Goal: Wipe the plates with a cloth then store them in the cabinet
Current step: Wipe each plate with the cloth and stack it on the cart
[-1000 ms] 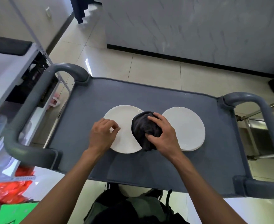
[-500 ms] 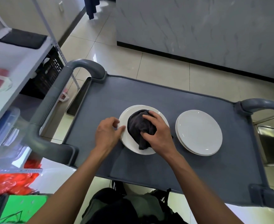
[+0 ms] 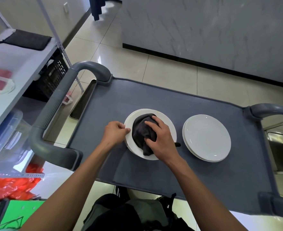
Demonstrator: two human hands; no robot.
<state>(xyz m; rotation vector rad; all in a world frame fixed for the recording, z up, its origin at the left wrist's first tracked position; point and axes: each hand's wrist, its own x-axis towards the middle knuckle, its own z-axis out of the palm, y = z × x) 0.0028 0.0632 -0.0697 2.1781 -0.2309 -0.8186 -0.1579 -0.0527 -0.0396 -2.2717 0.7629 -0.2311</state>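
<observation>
A white plate (image 3: 165, 121) lies on the grey cart top (image 3: 154, 97), seemingly on another plate beneath it. A dark grey cloth (image 3: 141, 130) is bunched on the plate's middle. My right hand (image 3: 162, 139) grips the cloth and presses it down on the plate. My left hand (image 3: 114, 133) pinches the plate's left rim with thumb on top. To the right, a second small stack of white plates (image 3: 206, 137) lies apart from both hands.
Grey cart handles stand at the left (image 3: 54, 114) and right (image 3: 274, 112). A metal shelf (image 3: 20, 64) with a black pad (image 3: 25, 40) and a plastic bin is on the left. A dark bag (image 3: 129, 214) sits below the cart's near edge.
The right hand carried the cloth from the gap between the plates onto the left plate's middle. The left hand shifted to the plate's left rim. The view also moved.
</observation>
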